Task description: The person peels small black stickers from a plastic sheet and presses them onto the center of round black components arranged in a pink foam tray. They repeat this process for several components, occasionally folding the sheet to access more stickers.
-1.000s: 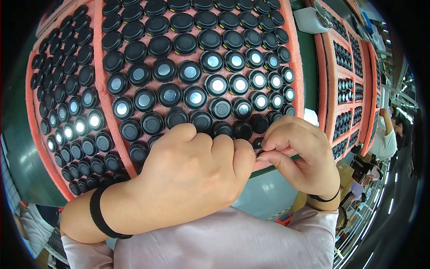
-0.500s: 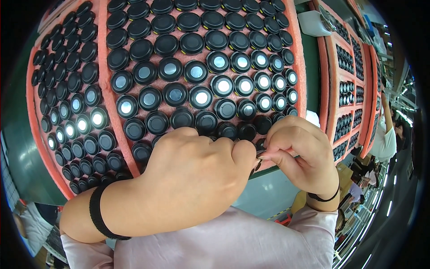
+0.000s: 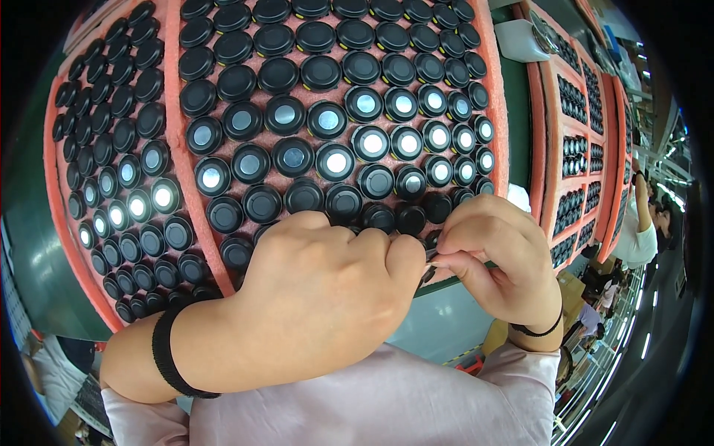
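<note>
round black discs [image 3: 262,204] shifted rightward in view; grainy pink foam [image 3: 172,89]

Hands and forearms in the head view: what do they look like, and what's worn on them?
The left hand and right hand are gloveless. A black band circles the left forearm; a narrower-looking black strap circles the right. Both arms have pale pinkish-grey, slightly shiny sleeves that end short of the bands.

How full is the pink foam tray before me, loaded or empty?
Loaded: round black discs stand in rows across the pink foam tray. Your left hand hides part, so I cannot tell about every spot.
</note>
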{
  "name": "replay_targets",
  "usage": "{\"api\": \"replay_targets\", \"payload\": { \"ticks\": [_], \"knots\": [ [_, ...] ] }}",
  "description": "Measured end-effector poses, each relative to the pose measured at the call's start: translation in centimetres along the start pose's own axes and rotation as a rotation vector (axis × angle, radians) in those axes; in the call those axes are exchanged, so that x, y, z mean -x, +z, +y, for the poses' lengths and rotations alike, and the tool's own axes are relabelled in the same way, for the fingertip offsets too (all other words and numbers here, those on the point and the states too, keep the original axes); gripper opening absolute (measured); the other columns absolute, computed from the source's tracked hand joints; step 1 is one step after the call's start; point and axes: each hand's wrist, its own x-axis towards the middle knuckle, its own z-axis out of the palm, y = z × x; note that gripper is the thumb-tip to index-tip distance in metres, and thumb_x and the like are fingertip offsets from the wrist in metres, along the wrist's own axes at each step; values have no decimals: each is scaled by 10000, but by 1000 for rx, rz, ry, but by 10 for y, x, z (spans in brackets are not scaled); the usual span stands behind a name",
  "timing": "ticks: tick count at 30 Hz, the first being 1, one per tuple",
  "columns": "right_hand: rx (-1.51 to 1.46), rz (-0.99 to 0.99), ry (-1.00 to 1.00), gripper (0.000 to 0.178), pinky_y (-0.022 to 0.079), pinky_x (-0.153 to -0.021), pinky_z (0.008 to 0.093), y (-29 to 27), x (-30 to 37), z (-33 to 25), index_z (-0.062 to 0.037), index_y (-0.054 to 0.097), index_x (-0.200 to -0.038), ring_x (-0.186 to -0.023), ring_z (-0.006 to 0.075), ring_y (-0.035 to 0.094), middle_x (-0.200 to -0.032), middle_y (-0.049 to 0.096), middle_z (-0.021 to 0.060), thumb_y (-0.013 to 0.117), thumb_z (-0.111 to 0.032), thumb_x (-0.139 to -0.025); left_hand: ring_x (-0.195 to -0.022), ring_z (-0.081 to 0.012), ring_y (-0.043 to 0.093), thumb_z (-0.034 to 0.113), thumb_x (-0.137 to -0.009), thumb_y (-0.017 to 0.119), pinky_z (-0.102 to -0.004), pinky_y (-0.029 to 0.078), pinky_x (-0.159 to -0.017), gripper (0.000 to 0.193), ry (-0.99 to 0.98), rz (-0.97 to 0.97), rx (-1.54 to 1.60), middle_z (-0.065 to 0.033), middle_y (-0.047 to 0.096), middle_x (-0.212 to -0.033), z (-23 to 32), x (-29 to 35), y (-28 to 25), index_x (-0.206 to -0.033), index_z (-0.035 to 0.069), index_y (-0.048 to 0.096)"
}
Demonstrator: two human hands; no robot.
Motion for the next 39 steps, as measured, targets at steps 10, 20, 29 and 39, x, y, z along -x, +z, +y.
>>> {"api": "replay_targets", "payload": {
  "ticks": [10,20,29,39],
  "knots": [
    [6,-75,-61,172,515,-695,348,-4,2,6,-46,652,-904,-831,248,638,-956,633,113,759,32,-794,-493,-223,554,181,-873,722,-362,389,-495,163,-60,-14,88,-16,519,-592,-3,0,3,-821,96,593],
    [-159,38,83,154,472,-693,329,-12,-13,19,-37,659,-904,-814,195,560,-924,580,69,783,-16,-815,-714,-228,620,221,-836,731,-399,459,-681,174,18,-181,148,-46,619,-763,-3,-2,0,-828,101,605],
    [-68,29,300,108,459,-682,343,4,-28,26,3,632,-908,-765,221,551,-841,550,80,728,-29,-871,-1160,-285,587,252,-770,748,-518,430,-1002,215,177,-24,39,-116,675,-1162,-13,-3,16,-832,82,632],
    [15,27,238,102,458,-691,390,10,-31,32,9,629,-874,-751,287,558,-766,545,108,717,-32,-843,-1255,-268,579,266,-745,764,-556,378,-1118,226,158,-5,-13,-120,683,-1222,-14,-4,18,-807,84,645]
  ]
}}
